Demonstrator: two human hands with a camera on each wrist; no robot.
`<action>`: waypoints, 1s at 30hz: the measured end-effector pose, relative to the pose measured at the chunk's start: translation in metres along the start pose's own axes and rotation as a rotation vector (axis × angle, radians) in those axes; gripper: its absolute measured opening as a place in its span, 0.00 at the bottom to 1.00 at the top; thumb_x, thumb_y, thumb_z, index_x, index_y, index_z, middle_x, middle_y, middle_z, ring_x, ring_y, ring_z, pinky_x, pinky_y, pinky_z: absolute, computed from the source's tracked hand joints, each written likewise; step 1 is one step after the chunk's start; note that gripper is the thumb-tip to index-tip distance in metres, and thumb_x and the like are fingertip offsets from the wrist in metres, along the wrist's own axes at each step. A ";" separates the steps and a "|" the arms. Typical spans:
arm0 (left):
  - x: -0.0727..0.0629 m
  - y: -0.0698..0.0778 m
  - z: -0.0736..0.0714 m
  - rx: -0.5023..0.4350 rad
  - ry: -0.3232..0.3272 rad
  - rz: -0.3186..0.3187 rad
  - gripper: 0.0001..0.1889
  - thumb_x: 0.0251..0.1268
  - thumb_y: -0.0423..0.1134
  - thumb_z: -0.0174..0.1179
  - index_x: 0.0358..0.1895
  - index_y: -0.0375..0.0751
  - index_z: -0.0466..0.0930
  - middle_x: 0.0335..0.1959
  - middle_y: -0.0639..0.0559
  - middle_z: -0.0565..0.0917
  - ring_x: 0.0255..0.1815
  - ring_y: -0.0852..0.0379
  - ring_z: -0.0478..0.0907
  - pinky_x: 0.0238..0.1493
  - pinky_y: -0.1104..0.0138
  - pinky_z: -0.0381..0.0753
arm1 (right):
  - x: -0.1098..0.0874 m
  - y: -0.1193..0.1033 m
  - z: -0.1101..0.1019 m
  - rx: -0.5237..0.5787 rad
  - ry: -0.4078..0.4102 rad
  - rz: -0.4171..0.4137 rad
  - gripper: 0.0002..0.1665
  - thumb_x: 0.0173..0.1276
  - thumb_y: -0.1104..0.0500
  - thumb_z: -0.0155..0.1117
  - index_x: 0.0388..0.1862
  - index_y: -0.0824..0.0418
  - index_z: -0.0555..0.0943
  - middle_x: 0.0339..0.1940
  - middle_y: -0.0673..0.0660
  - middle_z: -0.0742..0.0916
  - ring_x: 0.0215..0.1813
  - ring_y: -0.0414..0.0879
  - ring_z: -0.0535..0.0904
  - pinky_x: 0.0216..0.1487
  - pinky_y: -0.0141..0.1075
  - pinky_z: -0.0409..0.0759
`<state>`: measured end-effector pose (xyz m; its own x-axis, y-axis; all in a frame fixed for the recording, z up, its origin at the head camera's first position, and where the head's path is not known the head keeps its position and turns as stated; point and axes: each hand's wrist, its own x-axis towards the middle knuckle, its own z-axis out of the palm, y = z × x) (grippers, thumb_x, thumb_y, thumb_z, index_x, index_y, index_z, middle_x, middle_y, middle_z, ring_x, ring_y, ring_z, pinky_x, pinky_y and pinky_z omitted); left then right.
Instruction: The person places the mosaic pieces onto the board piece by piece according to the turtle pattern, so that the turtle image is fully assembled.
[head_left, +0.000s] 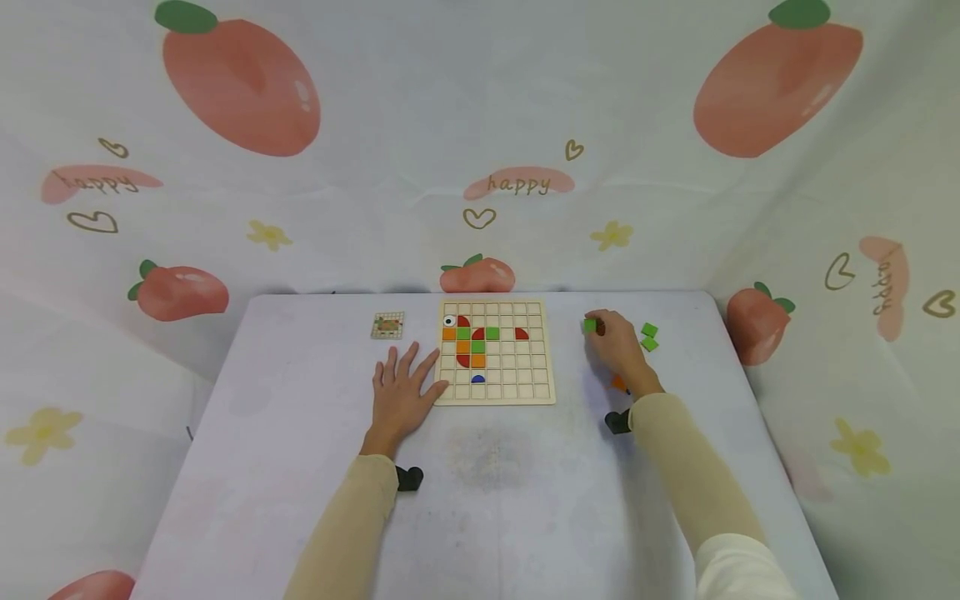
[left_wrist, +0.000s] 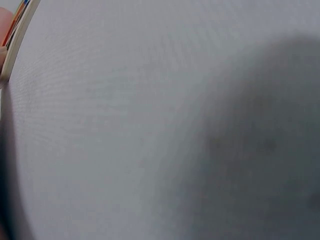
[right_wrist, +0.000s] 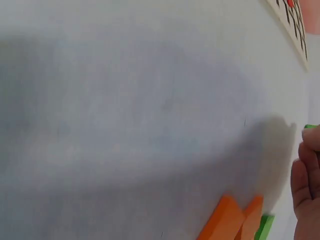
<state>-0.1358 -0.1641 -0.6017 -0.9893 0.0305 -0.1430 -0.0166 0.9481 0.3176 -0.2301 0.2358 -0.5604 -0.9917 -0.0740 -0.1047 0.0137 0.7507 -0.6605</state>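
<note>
A wooden grid board point(head_left: 525, 379) lies flat at the table's far side, holding several orange, green and red tiles, a white eye tile point(head_left: 449, 321) and a blue half-round tile point(head_left: 477, 379). With fingers spread, my left hand point(head_left: 400, 400) rests on the table, its thumb and forefinger touching the board's left edge. Right of the board, my right hand point(head_left: 618, 346) pinches a green square tile point(head_left: 590, 326) between thumb and fingers, above the table. In the right wrist view, only a sliver of that green tile point(right_wrist: 310, 126) shows.
A small pattern card point(head_left: 387, 325) lies left of the board. Loose green tiles point(head_left: 649, 337) sit right of my right hand. Orange tiles point(right_wrist: 221, 220) lie under the right wrist. A printed cloth wall point(head_left: 525, 233) stands behind the table.
</note>
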 end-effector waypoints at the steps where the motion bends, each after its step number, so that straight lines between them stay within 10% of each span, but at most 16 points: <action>1: 0.000 0.000 0.000 -0.001 0.002 0.002 0.37 0.71 0.73 0.42 0.81 0.72 0.53 0.86 0.51 0.47 0.87 0.37 0.32 0.82 0.36 0.33 | 0.000 -0.003 0.002 -0.005 -0.004 -0.005 0.24 0.73 0.64 0.57 0.68 0.65 0.76 0.56 0.67 0.82 0.55 0.59 0.77 0.62 0.53 0.78; 30: 0.000 0.002 -0.001 0.000 0.004 -0.001 0.37 0.71 0.74 0.42 0.81 0.72 0.53 0.86 0.51 0.47 0.87 0.37 0.31 0.82 0.36 0.32 | 0.017 -0.072 0.077 0.164 -0.133 -0.123 0.22 0.71 0.51 0.69 0.62 0.55 0.83 0.50 0.59 0.79 0.50 0.52 0.75 0.54 0.42 0.77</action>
<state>-0.1358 -0.1628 -0.6004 -0.9898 0.0281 -0.1399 -0.0179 0.9481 0.3176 -0.2386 0.1303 -0.5720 -0.9617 -0.2527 -0.1057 -0.0753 0.6150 -0.7849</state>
